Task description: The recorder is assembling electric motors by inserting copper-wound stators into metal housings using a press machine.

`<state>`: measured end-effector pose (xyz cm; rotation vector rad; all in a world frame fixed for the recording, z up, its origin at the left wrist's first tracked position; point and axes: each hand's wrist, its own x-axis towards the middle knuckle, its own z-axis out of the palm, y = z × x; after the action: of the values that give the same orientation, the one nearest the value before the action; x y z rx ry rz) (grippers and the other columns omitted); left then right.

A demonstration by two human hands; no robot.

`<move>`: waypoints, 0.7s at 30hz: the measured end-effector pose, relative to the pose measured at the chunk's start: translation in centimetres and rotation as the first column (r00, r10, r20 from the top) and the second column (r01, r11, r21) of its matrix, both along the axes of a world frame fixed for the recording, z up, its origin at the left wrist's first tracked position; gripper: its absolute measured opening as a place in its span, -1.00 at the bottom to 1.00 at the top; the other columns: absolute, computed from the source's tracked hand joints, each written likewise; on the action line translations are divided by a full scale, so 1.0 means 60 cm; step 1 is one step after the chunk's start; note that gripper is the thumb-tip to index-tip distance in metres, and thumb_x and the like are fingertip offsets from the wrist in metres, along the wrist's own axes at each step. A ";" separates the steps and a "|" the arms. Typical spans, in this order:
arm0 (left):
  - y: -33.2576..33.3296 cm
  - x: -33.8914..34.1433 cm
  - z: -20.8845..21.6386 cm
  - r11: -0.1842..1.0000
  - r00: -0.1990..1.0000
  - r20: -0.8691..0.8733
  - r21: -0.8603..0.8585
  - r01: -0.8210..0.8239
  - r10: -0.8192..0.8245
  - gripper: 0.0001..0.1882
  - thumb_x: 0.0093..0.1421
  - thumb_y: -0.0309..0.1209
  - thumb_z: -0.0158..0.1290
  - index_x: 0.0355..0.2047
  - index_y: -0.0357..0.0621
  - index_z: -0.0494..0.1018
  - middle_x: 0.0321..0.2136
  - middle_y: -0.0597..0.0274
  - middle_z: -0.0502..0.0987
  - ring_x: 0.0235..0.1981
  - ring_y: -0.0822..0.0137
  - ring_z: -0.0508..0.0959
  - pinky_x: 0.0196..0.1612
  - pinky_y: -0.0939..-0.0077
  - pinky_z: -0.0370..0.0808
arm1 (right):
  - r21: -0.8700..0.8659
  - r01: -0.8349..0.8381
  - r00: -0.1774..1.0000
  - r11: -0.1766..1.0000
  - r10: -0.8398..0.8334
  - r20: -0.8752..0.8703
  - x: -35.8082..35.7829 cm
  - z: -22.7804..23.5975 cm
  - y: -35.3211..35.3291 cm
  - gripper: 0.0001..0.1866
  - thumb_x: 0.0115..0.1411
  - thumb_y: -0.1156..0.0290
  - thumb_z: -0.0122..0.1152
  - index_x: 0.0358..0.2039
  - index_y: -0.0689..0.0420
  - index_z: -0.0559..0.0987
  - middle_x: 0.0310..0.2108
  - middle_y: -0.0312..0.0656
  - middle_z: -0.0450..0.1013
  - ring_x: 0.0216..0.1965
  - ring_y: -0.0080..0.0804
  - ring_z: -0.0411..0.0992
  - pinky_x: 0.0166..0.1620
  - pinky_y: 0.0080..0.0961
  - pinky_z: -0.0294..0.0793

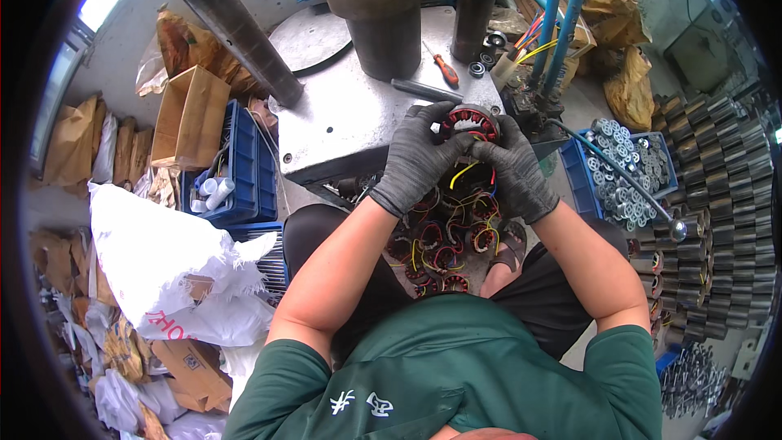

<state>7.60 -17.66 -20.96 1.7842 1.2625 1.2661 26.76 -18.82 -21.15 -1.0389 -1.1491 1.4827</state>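
Observation:
In front of me, at the near edge of a metal press table (326, 126), I hold a motor stator (470, 120) with red windings. My left hand (417, 151), in a dark grey glove, is closed round its left side. My right hand (516, 165), gloved the same way, grips it from the right. Yellow and red lead wires (464, 173) hang below the fingers. A metal rod (425, 90) and an orange-handled screwdriver (445, 70) lie on the table just beyond my hands. Between my legs sit several more wound stators (444, 257) with coloured wires.
A thick press ram (383, 28) stands over the table between steel columns (236, 28). At right, a blue crate (580, 179) holds round metal parts, with a ball-ended lever (623, 175) across it. Stacked metal cylinders (692, 228) fill the far right. A white sack (171, 261) stands at left.

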 end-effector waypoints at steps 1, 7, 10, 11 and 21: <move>0.002 -0.001 -0.005 1.000 1.000 -0.001 0.000 -0.003 0.003 -0.47 0.14 -0.32 0.41 0.07 -0.26 0.53 -0.14 0.13 0.57 -0.23 0.38 0.59 -0.18 0.45 0.60 | 0.000 -0.003 1.000 1.000 0.003 -0.001 -0.002 0.003 -0.002 -0.48 0.16 0.44 0.44 0.10 0.25 0.46 -0.10 -0.14 0.55 -0.09 -0.45 0.52 0.04 -0.46 0.55; 0.016 0.000 -0.027 0.992 0.984 -0.124 0.045 -0.120 0.125 -0.60 0.18 -0.41 0.33 -0.01 -0.28 0.53 -0.26 0.09 0.60 -0.25 0.36 0.60 -0.15 0.39 0.60 | 0.013 -0.039 0.992 0.999 0.037 0.118 -0.011 0.029 -0.018 -0.44 0.22 0.31 0.47 0.15 0.20 0.44 -0.11 -0.17 0.55 -0.08 -0.49 0.50 0.04 -0.47 0.53; 0.021 -0.001 -0.032 0.977 0.988 0.103 -0.192 -0.098 0.119 -0.59 0.08 -0.44 0.32 -0.06 -0.29 0.55 -0.21 -0.06 0.62 -0.17 0.08 0.66 -0.05 0.22 0.60 | 0.073 -0.128 0.978 0.989 0.114 0.175 -0.016 0.031 -0.027 -0.39 0.24 0.24 0.48 0.19 0.16 0.41 -0.12 -0.18 0.55 -0.07 -0.50 0.48 0.05 -0.46 0.53; 0.021 -0.004 -0.030 0.976 0.989 0.068 -0.185 -0.119 0.134 -0.61 0.07 -0.44 0.31 -0.09 -0.29 0.54 -0.23 -0.06 0.62 -0.19 0.08 0.66 -0.06 0.22 0.60 | 0.156 -0.131 0.967 0.979 0.092 0.238 -0.024 0.031 -0.033 -0.38 0.24 0.24 0.48 0.20 0.16 0.40 -0.11 -0.17 0.55 -0.07 -0.50 0.49 0.05 -0.45 0.53; 0.028 0.003 -0.040 0.990 0.990 0.028 0.001 -0.138 0.138 -0.55 0.13 -0.37 0.32 -0.01 -0.31 0.50 -0.23 -0.05 0.61 -0.19 0.12 0.66 -0.12 0.26 0.60 | 0.168 -0.060 0.990 0.984 0.037 0.137 -0.021 0.024 -0.020 -0.42 0.22 0.30 0.46 0.18 0.16 0.43 -0.10 -0.21 0.54 -0.08 -0.47 0.50 0.05 -0.42 0.55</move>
<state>7.78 -16.01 -23.36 1.7001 1.3887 1.3644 25.49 -20.01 -19.72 -1.0090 -1.3807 1.3409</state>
